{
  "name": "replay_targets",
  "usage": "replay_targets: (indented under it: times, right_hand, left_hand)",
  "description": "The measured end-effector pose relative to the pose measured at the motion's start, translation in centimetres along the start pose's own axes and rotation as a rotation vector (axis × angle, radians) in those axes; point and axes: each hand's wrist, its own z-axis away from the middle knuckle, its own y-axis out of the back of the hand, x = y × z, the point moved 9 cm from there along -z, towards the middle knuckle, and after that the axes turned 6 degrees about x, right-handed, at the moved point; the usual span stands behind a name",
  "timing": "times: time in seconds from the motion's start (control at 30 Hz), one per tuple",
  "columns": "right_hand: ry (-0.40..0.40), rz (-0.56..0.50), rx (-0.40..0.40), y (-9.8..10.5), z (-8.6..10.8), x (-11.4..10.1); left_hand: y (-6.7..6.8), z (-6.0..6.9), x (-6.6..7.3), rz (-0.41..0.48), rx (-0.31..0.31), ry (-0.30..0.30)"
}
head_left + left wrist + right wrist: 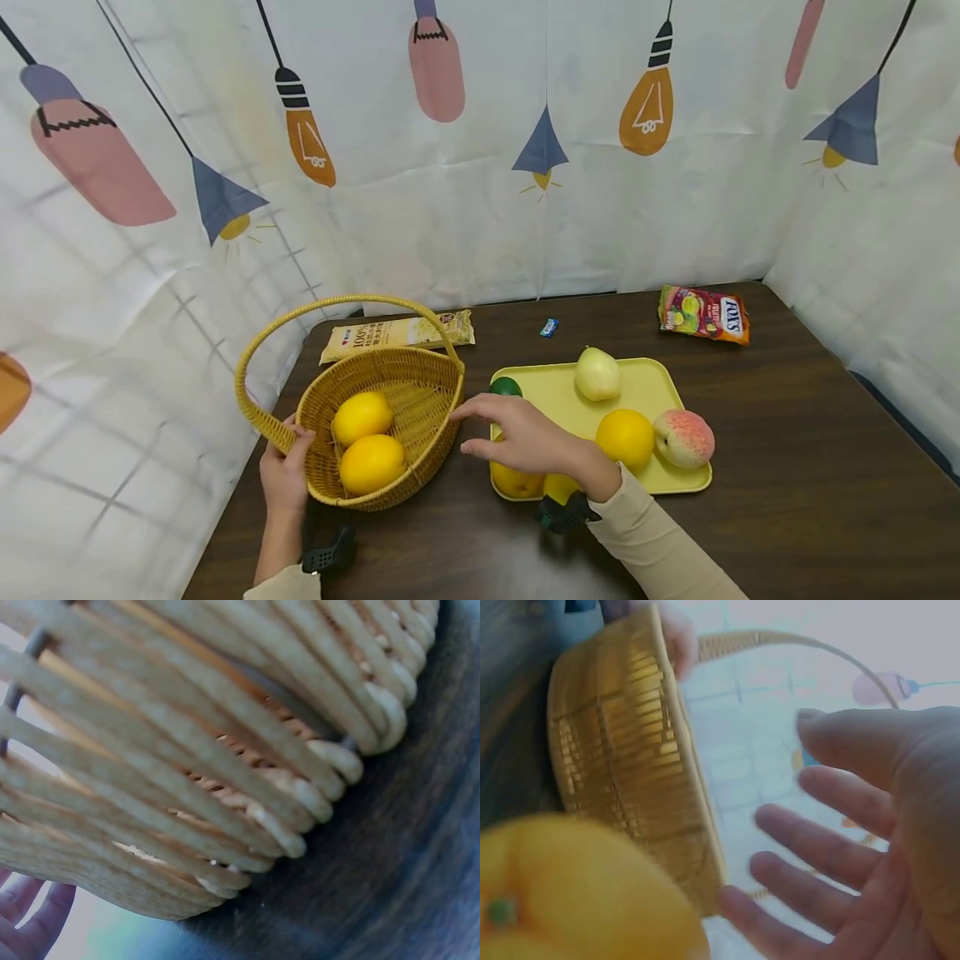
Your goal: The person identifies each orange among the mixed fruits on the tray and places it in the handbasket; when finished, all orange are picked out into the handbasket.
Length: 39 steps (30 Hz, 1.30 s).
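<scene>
A woven yellow basket (427, 400) with a tall arched handle stands on the left of the table, and two lemons (372, 464) lie inside. My left hand (285, 475) grips its rim beside the handle's base; the left wrist view shows mostly the woven side, with some fingers at the corner. Between the basket and a yellow tray (540, 392), my right hand (528, 437) hovers with spread fingers and holds nothing. The tray bears a pear (598, 374), an orange (626, 439), a peach (684, 437), a green fruit (506, 386) and yellow fruit (516, 481) partly hidden under the right hand.
Behind the basket lies a cream-coloured food packet (390, 336). A small blue wrapped piece (549, 327) sits at the back middle, and a colourful FOX'S sweets bag (703, 314) at the back right. A patterned white curtain (480, 208) borders the dark table (787, 442).
</scene>
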Motion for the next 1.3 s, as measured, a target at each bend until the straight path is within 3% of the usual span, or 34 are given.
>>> replay_targets:
  times: [0.1,0.33,0.57,1.3]
  right_hand:
    - [-0.041,-0.001,-0.028,0.4,0.3,1.3]
    - [-0.09,-0.139,-0.141,0.8,1.3,3.5]
    - [-0.142,-0.09,-0.263,0.7,2.4,5.1]
    - [-0.136,-0.011,-0.414,-0.6,2.9,6.1]
  left_hand:
    - [-0.1,-0.1,-0.1,0.013,0.002,0.003]
    - [1.1,0.4,-1.0,-0.012,0.019,0.03]
    - [0.7,0.4,-1.1,-0.02,0.0,0.024]
    - [-0.1,-0.3,-0.3,-0.016,-0.013,-0.005]
